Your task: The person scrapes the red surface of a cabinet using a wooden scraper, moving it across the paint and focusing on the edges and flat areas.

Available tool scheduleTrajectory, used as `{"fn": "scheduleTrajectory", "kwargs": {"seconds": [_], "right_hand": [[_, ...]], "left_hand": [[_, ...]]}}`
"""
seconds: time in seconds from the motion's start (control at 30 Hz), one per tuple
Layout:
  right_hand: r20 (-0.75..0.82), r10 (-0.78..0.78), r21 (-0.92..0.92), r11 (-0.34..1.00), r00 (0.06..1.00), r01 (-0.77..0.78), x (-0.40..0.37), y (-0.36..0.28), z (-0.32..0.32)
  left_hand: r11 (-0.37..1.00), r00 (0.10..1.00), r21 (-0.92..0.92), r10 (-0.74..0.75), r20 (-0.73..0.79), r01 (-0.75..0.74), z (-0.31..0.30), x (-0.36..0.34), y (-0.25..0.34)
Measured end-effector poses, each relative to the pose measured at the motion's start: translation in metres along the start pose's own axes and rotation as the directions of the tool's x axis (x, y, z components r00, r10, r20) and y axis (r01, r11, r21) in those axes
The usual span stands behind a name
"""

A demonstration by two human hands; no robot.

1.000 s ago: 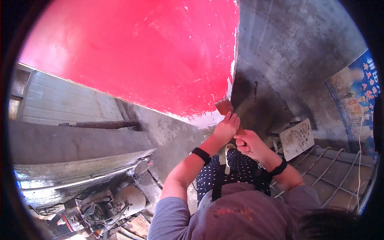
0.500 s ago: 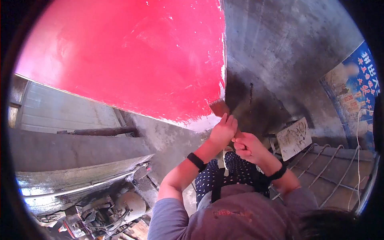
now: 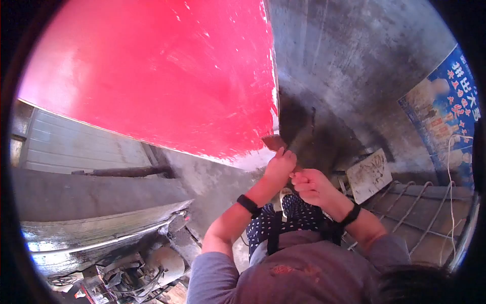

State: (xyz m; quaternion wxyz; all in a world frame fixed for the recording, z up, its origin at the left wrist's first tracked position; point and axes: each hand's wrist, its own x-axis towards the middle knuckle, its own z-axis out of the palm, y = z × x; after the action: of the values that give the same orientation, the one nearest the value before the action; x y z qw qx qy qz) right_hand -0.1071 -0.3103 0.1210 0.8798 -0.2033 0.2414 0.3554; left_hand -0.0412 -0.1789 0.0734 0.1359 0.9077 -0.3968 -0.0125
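Note:
A large red panel (image 3: 167,76) fills the upper left of the view, its right and lower edges showing white patches and streaks. At its lower right corner, the flat brown blade of a scraper (image 3: 273,143) lies against the surface. My left hand (image 3: 280,166) is closed on the scraper close behind the blade, fingers pressed down. Lower down and to the right, my right hand (image 3: 312,186) is wrapped round the handle end, which the fingers mostly hide. Both wrists wear black bands.
A stained board (image 3: 368,175) leans at the right, near a metal bar frame (image 3: 412,213). A blue poster (image 3: 445,106) hangs on the grey wall. Lower left are a grey ledge (image 3: 91,195) and a heap of scrap parts (image 3: 131,278).
The panel's right edge and the surroundings have shifted slightly left in view. The scraper and both hands have moved a little left too, the blade appearing tilted at a different angle.

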Motion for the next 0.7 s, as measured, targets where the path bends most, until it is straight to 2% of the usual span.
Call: {"fn": "scheduleTrajectory", "kwargs": {"seconds": [0.03,0.07,0.13,0.17,0.23,0.27,0.33,0.37,0.4,0.43,0.47,0.5,0.53,0.57,0.63,0.67,0.7], "right_hand": [[0.046,0.061,0.168,0.983,0.997,-0.068,0.013,-0.01,0.001],[0.06,0.057,0.153,0.986,0.997,-0.066,0.017,-0.018,0.004],[0.1,0.096,-0.036,0.995,0.99,-0.093,0.012,-0.02,0.007],[0.094,0.105,-0.033,0.994,0.99,-0.102,0.006,-0.018,0.008],[0.059,-0.002,-0.344,0.939,0.998,0.022,-0.011,-0.023,0.016],[0.056,0.005,-0.357,0.934,0.998,0.016,-0.019,-0.028,0.021],[0.082,-0.093,-0.641,0.758,0.992,0.124,-0.036,-0.038,0.03],[0.081,-0.09,-0.651,0.749,0.993,0.121,-0.043,-0.044,0.034],[0.198,-0.264,-0.891,0.353,0.944,0.286,-0.05,-0.051,0.039],[0.375,-0.354,-0.927,-0.132,0.857,0.351,-0.057,-0.057,0.046],[0.38,-0.346,-0.925,-0.147,0.858,0.35,-0.063,-0.063,0.058],[0.584,-0.366,-0.804,-0.136,0.724,0.579,-0.068,-0.067,0.074],[0.746,-0.391,-0.624,-0.127,0.54,0.771,-0.072,-0.07,0.088],[0.75,-0.386,-0.621,-0.133,0.537,0.772,-0.072,-0.074,0.096],[0.89,-0.269,-0.421,-0.179,0.368,0.889,-0.069,-0.087,0.114],[0.922,-0.231,-0.354,-0.182,0.311,0.917,-0.065,-0.096,0.125],[0.94,-0.26,-0.264,-0.136,0.222,0.955,-0.06,-0.096,0.137]], "left_hand": [[0.995,0.996,-0.095,-0.022,0.086,0.03,0.002,0.009,-0.013],[0.996,0.997,-0.08,-0.025,0.071,0.031,0.006,0.012,-0.02],[0.991,0.99,-0.131,-0.054,-0.127,0.037,0.004,0.002,-0.016],[0.989,0.991,-0.138,-0.062,-0.121,0.045,0.004,-0.002,-0.014],[0.99,0.959,-0.138,-0.022,-0.283,-0.017,-0.021,0.0,-0.004],[0.99,0.955,-0.141,-0.033,-0.294,-0.01,-0.027,0.002,-0.003],[0.965,0.918,-0.236,0.009,-0.396,-0.111,-0.039,0.006,-0.002],[0.966,0.914,-0.237,0.002,-0.406,-0.108,-0.047,0.008,-0.001],[0.95,0.914,-0.253,0.068,-0.399,-0.181,-0.057,0.011,0.0],[0.929,0.91,-0.27,0.134,-0.393,-0.253,-0.067,0.013,0.001],[0.93,0.905,-0.268,0.126,-0.407,-0.25,-0.077,0.016,0.0],[0.887,0.924,-0.391,0.094,-0.371,-0.248,-0.087,0.018,-0.001],[0.829,0.941,-0.505,0.072,-0.33,-0.241,-0.101,0.021,0.0],[0.831,0.939,-0.501,0.072,-0.337,-0.244,-0.116,0.024,0.003],[0.808,0.894,-0.479,0.125,-0.431,-0.344,-0.148,0.032,0.005],[0.847,0.879,-0.412,0.123,-0.461,-0.335,-0.153,0.038,0.002],[0.85,0.875,-0.406,0.122,-0.47,-0.336,-0.162,0.044,0.002]]}}
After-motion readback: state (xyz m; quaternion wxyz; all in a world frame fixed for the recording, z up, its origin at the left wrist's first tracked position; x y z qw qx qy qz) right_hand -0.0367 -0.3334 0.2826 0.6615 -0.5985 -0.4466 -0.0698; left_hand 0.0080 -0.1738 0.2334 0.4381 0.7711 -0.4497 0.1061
